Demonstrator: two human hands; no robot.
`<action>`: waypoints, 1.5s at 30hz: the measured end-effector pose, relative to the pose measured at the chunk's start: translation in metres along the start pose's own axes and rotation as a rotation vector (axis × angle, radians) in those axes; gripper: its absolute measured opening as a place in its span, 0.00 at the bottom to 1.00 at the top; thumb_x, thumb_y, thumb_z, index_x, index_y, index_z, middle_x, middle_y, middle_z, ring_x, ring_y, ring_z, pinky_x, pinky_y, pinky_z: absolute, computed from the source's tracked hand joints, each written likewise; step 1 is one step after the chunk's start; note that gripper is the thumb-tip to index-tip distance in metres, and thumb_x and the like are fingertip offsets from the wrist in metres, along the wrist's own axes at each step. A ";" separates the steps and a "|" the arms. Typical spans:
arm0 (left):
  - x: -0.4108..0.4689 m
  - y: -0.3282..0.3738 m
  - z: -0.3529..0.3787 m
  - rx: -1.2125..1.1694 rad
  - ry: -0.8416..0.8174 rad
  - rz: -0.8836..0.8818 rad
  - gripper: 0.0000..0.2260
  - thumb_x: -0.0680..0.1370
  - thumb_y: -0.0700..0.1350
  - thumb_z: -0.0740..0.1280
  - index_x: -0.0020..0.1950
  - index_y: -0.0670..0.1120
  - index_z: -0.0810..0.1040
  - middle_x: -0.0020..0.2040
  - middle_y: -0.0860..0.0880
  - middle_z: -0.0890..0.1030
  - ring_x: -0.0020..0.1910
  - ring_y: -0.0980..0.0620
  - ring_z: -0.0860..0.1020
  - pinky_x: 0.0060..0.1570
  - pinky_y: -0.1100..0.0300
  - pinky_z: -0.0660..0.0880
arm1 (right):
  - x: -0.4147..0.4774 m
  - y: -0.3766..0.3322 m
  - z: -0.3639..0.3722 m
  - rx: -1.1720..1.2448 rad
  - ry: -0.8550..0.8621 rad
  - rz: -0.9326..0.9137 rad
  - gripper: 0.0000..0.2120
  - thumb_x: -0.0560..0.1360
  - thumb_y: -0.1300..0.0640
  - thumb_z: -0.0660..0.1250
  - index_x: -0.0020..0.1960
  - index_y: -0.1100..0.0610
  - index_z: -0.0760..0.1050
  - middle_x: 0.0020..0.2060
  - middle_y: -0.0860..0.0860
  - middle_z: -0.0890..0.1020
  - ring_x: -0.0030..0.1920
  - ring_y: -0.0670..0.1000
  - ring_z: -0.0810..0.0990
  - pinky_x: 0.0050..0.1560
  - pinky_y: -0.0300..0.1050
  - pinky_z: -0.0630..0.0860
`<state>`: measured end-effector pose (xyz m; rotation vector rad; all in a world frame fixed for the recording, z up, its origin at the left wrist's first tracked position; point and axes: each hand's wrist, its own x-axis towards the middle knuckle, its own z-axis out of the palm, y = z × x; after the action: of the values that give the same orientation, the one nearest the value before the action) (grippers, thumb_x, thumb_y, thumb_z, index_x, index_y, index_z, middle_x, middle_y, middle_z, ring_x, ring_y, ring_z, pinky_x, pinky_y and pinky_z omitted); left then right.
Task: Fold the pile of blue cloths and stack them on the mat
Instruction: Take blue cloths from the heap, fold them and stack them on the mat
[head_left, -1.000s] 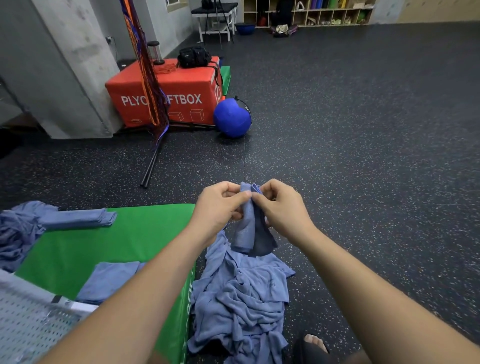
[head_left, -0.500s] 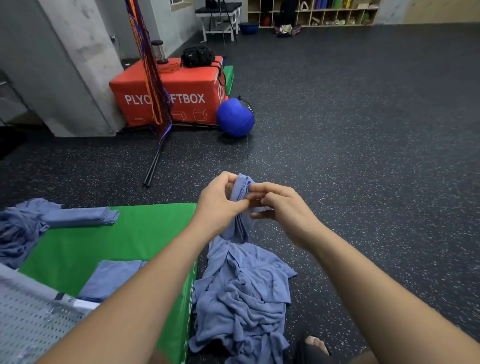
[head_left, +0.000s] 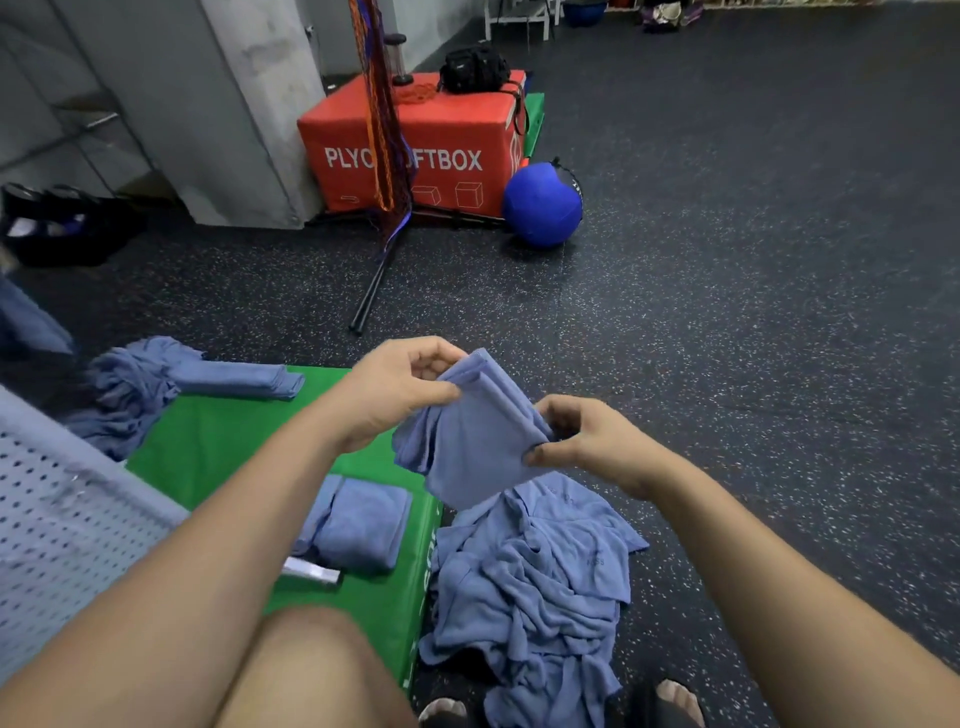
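Both my hands hold a partly folded blue cloth (head_left: 475, 441) in the air over the mat's right edge. My left hand (head_left: 397, 392) pinches its upper corner and my right hand (head_left: 587, 441) pinches its right edge. Below, a crumpled pile of blue cloths (head_left: 530, 587) lies on the dark floor beside the green mat (head_left: 218, 441). On the mat rests a folded blue cloth (head_left: 358, 525). Another folded cloth (head_left: 236, 379) lies along the mat's far edge, with a loose heap of cloths (head_left: 124, 395) at its left.
A perforated grey basket (head_left: 62, 530) stands at the left. A red plyo box (head_left: 415, 150), a blue ball (head_left: 543, 205) and a black stand pole (head_left: 374, 286) are ahead. My knee (head_left: 311, 670) and sandalled feet (head_left: 670, 701) show at the bottom.
My hands have drawn apart, spreading the cloth from a narrow bunch into a wider folded panel. The view has swung down and left, showing more of the mat.
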<state>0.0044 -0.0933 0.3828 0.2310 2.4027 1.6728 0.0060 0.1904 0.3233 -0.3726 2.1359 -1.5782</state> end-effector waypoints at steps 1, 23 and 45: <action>-0.004 -0.013 -0.010 0.004 0.028 -0.023 0.15 0.75 0.30 0.73 0.57 0.46 0.86 0.50 0.46 0.87 0.50 0.51 0.80 0.56 0.53 0.75 | 0.009 0.005 0.007 0.020 -0.012 0.011 0.11 0.73 0.66 0.79 0.52 0.59 0.82 0.43 0.52 0.84 0.45 0.49 0.82 0.52 0.51 0.78; -0.053 -0.338 -0.063 0.067 0.453 -0.636 0.08 0.70 0.37 0.76 0.42 0.49 0.82 0.35 0.54 0.83 0.38 0.53 0.79 0.46 0.57 0.75 | 0.165 0.180 0.270 0.641 0.156 0.581 0.17 0.75 0.60 0.80 0.59 0.58 0.78 0.53 0.56 0.87 0.49 0.55 0.84 0.43 0.51 0.80; -0.038 -0.388 -0.049 0.947 0.201 -0.272 0.14 0.79 0.55 0.71 0.64 0.55 0.80 0.59 0.50 0.77 0.61 0.45 0.75 0.61 0.47 0.74 | 0.196 0.216 0.308 -0.639 0.224 -0.126 0.26 0.72 0.47 0.75 0.68 0.51 0.77 0.63 0.54 0.75 0.61 0.60 0.76 0.61 0.57 0.75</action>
<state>0.0240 -0.2815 0.0382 -0.1396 3.0171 0.3692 0.0051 -0.0901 0.0055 -0.5594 2.8179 -0.9900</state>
